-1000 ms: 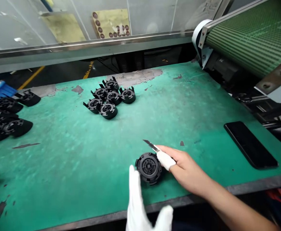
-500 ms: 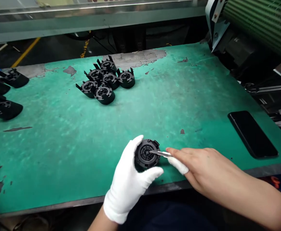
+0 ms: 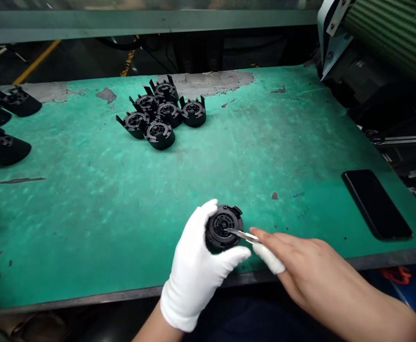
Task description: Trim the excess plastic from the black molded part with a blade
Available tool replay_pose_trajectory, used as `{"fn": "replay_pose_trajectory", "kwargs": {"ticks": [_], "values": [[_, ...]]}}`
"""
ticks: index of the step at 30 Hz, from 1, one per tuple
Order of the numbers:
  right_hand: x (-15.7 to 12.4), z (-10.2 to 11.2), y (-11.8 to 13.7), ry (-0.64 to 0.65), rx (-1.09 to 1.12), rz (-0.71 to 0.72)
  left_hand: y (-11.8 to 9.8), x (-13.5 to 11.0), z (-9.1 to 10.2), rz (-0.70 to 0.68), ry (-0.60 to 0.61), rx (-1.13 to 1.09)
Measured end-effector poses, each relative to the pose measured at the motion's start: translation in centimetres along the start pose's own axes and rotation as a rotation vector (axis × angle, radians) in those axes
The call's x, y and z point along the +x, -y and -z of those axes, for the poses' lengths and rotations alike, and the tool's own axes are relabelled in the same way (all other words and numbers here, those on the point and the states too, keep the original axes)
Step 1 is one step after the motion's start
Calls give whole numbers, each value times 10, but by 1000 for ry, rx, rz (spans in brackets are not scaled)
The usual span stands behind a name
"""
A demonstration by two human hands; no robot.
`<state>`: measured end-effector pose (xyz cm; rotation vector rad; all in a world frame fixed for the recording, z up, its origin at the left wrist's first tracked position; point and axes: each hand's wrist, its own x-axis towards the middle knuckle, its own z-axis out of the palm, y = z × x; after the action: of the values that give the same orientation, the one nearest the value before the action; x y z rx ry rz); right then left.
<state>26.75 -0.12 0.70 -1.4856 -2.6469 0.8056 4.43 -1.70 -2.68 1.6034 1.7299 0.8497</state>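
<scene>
At the far left edge of the green table [image 3: 86, 213] lie several loose black parts [image 3: 4, 149], and further in sits a cluster [image 3: 161, 116] of 6 more, touching one another. Near the front edge, the left hand [image 3: 197, 266], in a white glove, comes up from below with its wrist bent. Its fingers curl over the top and its thumb presses from below, gripping a round black part [image 3: 225, 227] just above the table. A thin blade [image 3: 241, 234] touches the face of that part. It is pinched between the fingers of the bare right hand [image 3: 300, 270], which reaches in from the lower right with 1 finger wrapped in white. A phone [image 3: 376, 203] lies flat further right.
</scene>
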Motion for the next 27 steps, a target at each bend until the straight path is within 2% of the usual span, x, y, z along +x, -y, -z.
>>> {"fn": "replay_pose_trajectory", "kwargs": {"ticks": [3, 6, 8, 12, 14, 16, 18, 21, 23, 25, 27], "values": [[1, -3, 4, 71, 67, 3, -1, 0, -1, 2, -14, -7], [4, 7, 2, 136, 157, 6, -4, 1, -3, 19, -32, 0], [6, 14, 4, 135, 271, 26, -5, 0, -5, 37, -65, -9], [16, 8, 20, -14, 646, -3, -9, -13, -11, 80, -165, -91], [27, -4, 29, -90, 797, -65, -13, -27, -14, 105, -158, -89], [42, -12, 31, -158, 852, -102, -18, -46, -17, 142, -114, -18], [56, -10, 24, -207, 826, -82, -24, -65, -18, 179, -57, 63], [64, 8, 3, -219, 660, 10, -28, -76, -15, 215, -25, 97], [55, 22, -9, -195, 492, 64, -26, -67, -9, 206, -56, 64], [40, 32, -15, -142, 332, 100, -21, -48, -1, 165, -72, 7], [25, 35, -16, -82, 188, 107, -14, -26, 7, 111, -7, -44]]}}
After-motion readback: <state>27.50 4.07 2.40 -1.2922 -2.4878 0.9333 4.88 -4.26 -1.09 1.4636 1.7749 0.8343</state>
